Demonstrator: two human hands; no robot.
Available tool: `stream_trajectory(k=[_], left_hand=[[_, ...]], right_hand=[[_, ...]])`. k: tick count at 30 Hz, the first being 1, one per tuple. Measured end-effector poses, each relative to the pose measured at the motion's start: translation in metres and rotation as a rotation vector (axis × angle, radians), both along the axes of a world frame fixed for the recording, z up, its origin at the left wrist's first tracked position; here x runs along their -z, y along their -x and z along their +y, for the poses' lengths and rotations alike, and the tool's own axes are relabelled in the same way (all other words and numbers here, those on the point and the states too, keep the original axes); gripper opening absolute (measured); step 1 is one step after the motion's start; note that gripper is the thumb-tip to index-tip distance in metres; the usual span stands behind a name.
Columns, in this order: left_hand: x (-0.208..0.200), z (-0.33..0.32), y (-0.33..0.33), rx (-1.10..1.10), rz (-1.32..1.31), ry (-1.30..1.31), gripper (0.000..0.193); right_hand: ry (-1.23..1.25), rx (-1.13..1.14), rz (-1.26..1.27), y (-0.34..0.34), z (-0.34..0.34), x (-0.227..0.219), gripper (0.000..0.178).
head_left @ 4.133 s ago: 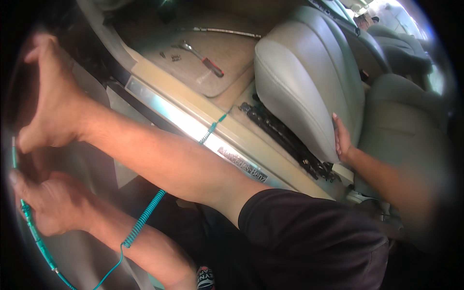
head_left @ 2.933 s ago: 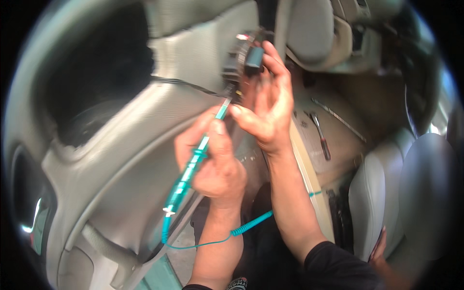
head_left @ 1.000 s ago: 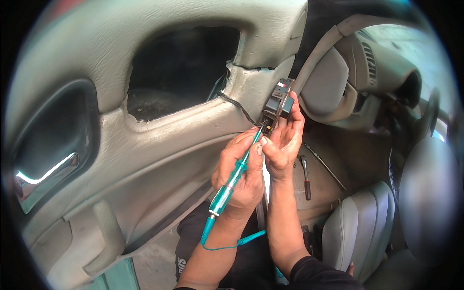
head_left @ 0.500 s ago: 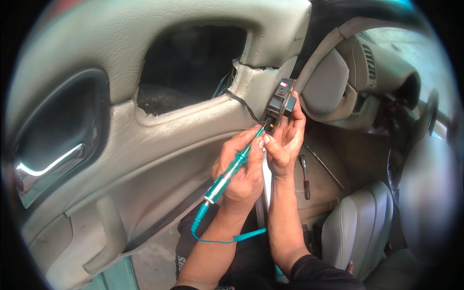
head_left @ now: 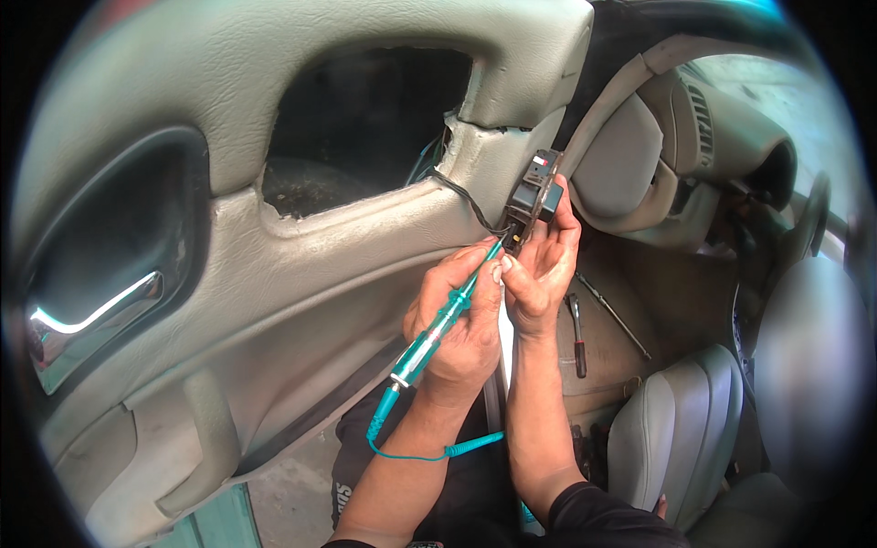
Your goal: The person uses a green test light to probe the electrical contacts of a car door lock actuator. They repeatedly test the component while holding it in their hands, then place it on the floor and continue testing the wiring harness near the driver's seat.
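One beige door panel spreads left of the hands, with one dark opening above them and its far edges cut off by the rim. One grey seat stands to their lower right; what look like another person's fingertips, hard to make out, show at its lower edge. Of the wearer's two hands, the left hand is curled tight around one teal probe; the right hand is half open, fingers behind one black module and partly hidden, its thumb beside the left thumb. Two tools lie on the car floor right of the right wrist: one long metal bar and one shorter ratchet. A coiled cord below the left hand runs out of sight behind the right forearm. Thin dark wires, too bunched to count, reach the module above the left fingertips. Whether the probe's tip touches metal cannot be told.
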State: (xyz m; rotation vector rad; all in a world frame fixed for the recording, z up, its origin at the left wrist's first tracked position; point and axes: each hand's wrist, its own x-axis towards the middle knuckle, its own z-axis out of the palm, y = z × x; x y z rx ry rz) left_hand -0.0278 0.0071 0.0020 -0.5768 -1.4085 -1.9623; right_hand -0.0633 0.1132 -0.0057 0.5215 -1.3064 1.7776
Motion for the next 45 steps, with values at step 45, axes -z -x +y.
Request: stream_trajectory(k=[45], left_hand=[[0.002,0.005,0.0,0.006,0.023,-0.011,0.012]], right_hand=[[0.162,0.015,-0.022,0.003,-0.002,-0.007,0.056]])
